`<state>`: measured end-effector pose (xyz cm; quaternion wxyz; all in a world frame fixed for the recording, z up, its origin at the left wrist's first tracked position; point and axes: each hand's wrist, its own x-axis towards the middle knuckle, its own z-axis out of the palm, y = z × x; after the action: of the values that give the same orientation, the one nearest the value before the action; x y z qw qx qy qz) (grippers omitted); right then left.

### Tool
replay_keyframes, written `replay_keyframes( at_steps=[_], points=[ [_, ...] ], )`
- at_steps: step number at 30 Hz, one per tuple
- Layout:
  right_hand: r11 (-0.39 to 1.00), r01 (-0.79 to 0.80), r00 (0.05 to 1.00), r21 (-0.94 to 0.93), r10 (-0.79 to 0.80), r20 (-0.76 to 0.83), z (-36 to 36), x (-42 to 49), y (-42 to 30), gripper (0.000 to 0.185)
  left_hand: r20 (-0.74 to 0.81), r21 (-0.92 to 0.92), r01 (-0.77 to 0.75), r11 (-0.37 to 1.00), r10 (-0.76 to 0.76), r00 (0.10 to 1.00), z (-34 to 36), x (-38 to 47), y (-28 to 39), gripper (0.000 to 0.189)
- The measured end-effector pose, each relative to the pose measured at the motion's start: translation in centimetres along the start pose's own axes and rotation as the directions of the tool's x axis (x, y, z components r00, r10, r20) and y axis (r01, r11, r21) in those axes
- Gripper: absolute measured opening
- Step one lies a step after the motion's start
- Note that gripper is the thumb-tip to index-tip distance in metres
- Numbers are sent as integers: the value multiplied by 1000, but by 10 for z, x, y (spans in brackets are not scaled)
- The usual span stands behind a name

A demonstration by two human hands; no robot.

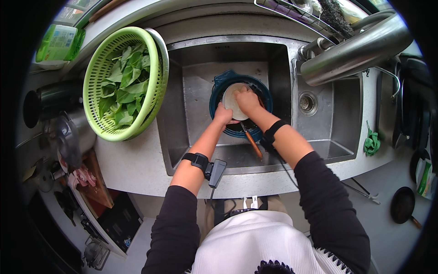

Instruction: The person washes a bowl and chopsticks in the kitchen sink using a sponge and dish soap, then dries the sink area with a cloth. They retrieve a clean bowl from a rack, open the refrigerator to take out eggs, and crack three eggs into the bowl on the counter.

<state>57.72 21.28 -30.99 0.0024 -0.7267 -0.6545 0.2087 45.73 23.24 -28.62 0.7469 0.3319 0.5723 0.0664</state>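
Note:
My left hand (223, 114) grips the lower left rim of a round white bowl (236, 101), tilted over a dark blue pot or basin (213, 99) in the large sink bowl. Inside the white bowl, the fingers of my right hand (247, 100) press on its inner surface; whether they pinch anything is hidden. A utensil with a wooden handle (253, 144) leans out over the near rim of the blue vessel. What lies in the vessel is dark and mostly covered by the bowl and hands.
A green colander (89, 102) of leafy greens (126, 85) stands left of the stainless steel sink (196, 99). At right are a smaller basin with a drain (308, 102), a large metal cylinder (356, 51) overhanging it and a green cloth (372, 143). Raw meat (84, 176) lies far left on a wooden board (99, 185).

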Motion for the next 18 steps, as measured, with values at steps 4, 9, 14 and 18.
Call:
replay_keyframes(
  at_steps=[4,9,14,18],
  points=[
    [843,38,996,536,-74,46,3,-5,-6,23,-2,-23,34,999,-34,999,-3,2,3,48],
    [756,336,899,561,-436,49,-12,1,4,27,40,-8,95,995,-95,995,-2,-11,13,49],
    [961,277,921,17,-260,-290,-21,-2,-4,13,60,21,45,999,-46,997,-1,-22,23,52],
    [995,-88,976,54,76,203,-19,-9,-11,16,-75,-50,61,997,-65,995,9,-25,20,57]
  ],
)
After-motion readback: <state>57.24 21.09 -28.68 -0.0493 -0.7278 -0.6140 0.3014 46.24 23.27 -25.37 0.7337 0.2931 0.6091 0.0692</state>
